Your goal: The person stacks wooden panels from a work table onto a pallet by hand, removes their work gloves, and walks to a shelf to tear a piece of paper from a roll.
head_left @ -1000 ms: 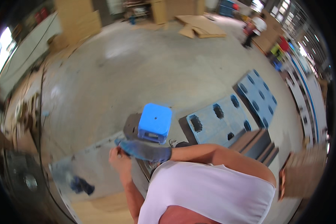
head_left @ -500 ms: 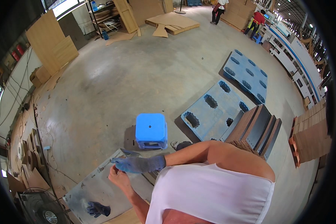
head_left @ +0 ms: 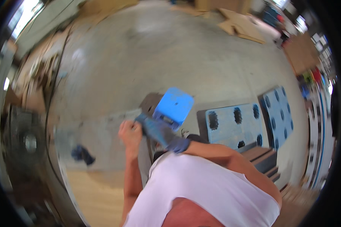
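My left hand (head_left: 131,137) is bare, its fingers curled closed over the grey tabletop (head_left: 102,130). What they hold, if anything, I cannot make out. Close beside it, at the fingertips, is my right hand (head_left: 157,131) in a blue-grey work glove. Motion smears its fingers, so their pose is unclear. Whether the two hands touch is also hard to tell. A loose dark blue glove (head_left: 82,154) lies on the tabletop to the left. Nearer to me, a pale wooden panel (head_left: 98,193) lies along the same surface.
A blue plastic stool (head_left: 177,103) stands just beyond my right hand. To the right are two blue pallets (head_left: 231,126) and a stack of dark-faced boards (head_left: 263,157). A fan (head_left: 29,142) stands at the left. Cardboard (head_left: 240,28) lies on the far floor.
The view has swung round, so the stool and pallets sit elsewhere in the picture, and it is blurred. My hands stay close together above the tabletop. The loose glove still lies there.
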The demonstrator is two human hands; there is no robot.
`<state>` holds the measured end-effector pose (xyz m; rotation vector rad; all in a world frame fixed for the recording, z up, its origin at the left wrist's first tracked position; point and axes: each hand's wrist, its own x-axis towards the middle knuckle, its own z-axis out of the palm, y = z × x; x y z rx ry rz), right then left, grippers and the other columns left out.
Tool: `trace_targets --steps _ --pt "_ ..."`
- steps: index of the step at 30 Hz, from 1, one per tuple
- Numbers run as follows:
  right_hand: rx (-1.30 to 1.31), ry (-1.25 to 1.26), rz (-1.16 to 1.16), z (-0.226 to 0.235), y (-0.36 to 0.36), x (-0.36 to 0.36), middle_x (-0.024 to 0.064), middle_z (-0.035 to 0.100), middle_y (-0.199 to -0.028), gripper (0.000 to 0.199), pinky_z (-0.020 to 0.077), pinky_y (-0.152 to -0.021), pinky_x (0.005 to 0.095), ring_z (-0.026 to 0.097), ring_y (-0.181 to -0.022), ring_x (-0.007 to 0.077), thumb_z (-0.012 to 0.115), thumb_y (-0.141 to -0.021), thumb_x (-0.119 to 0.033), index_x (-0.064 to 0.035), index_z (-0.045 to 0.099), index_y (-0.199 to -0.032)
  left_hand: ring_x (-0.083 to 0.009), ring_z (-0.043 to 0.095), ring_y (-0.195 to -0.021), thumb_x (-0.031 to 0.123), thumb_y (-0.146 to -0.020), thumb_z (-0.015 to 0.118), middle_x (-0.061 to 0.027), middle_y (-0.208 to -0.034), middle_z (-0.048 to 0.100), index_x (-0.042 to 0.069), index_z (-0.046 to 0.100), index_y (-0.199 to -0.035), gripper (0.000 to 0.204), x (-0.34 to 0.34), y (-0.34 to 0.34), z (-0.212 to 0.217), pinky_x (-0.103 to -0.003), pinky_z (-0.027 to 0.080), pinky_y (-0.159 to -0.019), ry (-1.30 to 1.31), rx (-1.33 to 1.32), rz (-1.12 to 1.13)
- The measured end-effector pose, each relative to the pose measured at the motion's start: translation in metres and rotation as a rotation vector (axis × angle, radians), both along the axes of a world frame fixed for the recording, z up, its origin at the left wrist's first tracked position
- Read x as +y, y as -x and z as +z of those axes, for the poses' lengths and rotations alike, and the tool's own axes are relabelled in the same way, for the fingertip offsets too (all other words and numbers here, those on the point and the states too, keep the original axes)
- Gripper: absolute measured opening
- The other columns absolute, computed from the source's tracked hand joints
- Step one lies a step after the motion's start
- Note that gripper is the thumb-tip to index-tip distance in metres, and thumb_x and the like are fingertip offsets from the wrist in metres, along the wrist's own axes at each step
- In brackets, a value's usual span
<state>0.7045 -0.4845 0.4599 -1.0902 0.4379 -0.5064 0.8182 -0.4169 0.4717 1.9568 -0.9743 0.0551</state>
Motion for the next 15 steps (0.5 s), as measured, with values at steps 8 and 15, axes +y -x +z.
trace_targets --steps 8,15 --pt "-0.135 -0.606 -0.003 0.076 0.017 -0.014 0.0086 0.060 -0.119 0.038 0.0481 -0.089 0.0286 0.059 -0.106 0.0165 0.051 -0.098 -0.019 0.0017 0.049 -0.130 -0.0097 0.055 -0.078 0.014 -0.089 0.064 -0.0009 -0.091 0.065 0.002 0.065 -0.097 0.015 0.023 -0.004 0.014 -0.029 0.045 -0.067 0.187 0.793 -0.114" --pt "0.276 0.438 0.056 0.050 0.017 -0.009 0.0093 0.063 -0.092 0.019 0.0479 -0.070 0.0333 0.062 -0.081 0.0250 0.057 -0.088 -0.013 -0.0051 0.062 -0.104 -0.0054 0.049 -0.077 0.034 -0.097 0.058 0.0026 -0.089 0.061 0.002 0.064 -0.118 0.039 0.008 0.024 0.035 -0.020 0.039 -0.067 0.422 0.982 -0.388"
